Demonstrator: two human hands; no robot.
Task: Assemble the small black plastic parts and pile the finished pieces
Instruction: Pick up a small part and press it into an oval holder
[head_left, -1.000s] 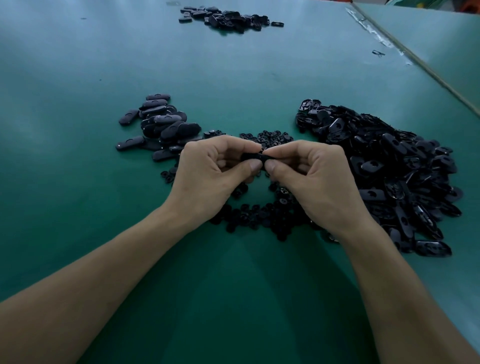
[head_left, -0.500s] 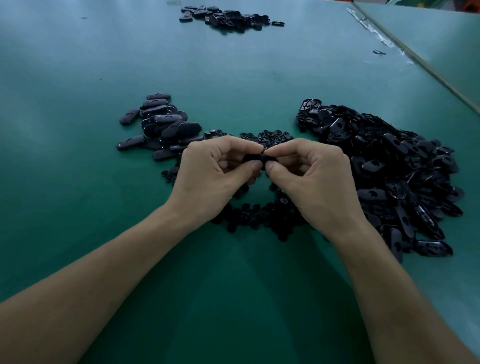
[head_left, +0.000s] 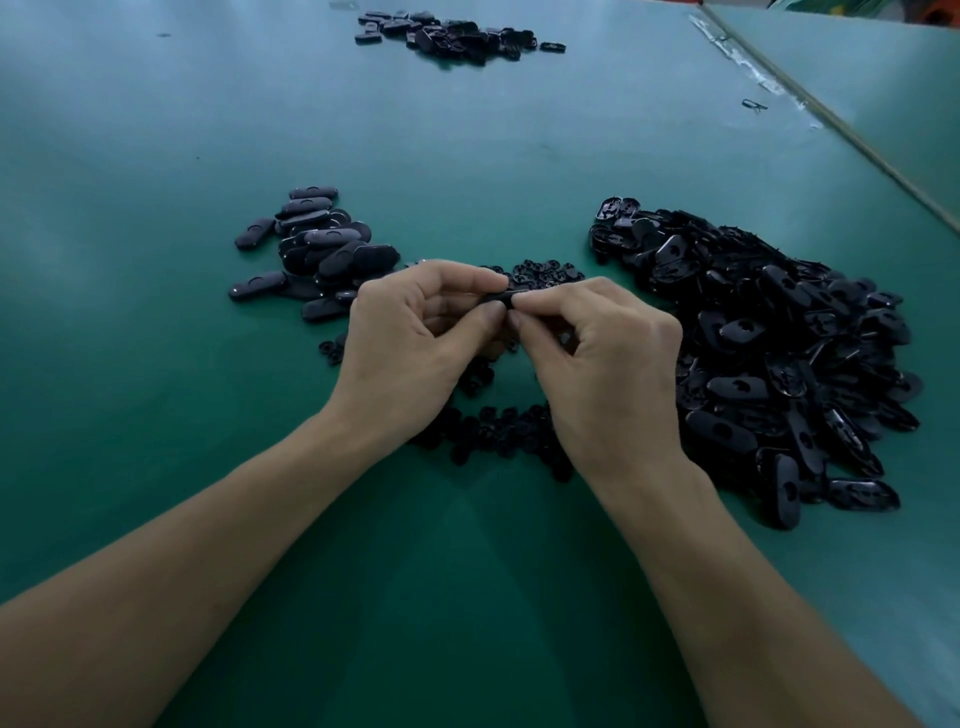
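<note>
Over the middle of the green table, my left hand (head_left: 415, 348) and my right hand (head_left: 597, 358) meet fingertip to fingertip. Both pinch one small black plastic piece (head_left: 500, 298), mostly hidden by the fingers. A big heap of black oval shells (head_left: 769, 353) lies to the right. Small black insert parts (head_left: 498, 431) are scattered under and behind the hands. A pile of closed oval pieces (head_left: 317, 249) sits to the left.
Another group of black parts (head_left: 452, 34) lies at the far end of the green table (head_left: 156, 156). A seam with a pale strip (head_left: 831, 122) runs along the right side, with a small clip (head_left: 754, 105) near it.
Both hands have stayed together on the piece, with only slight shifts of the fingers. The piles have not changed.
</note>
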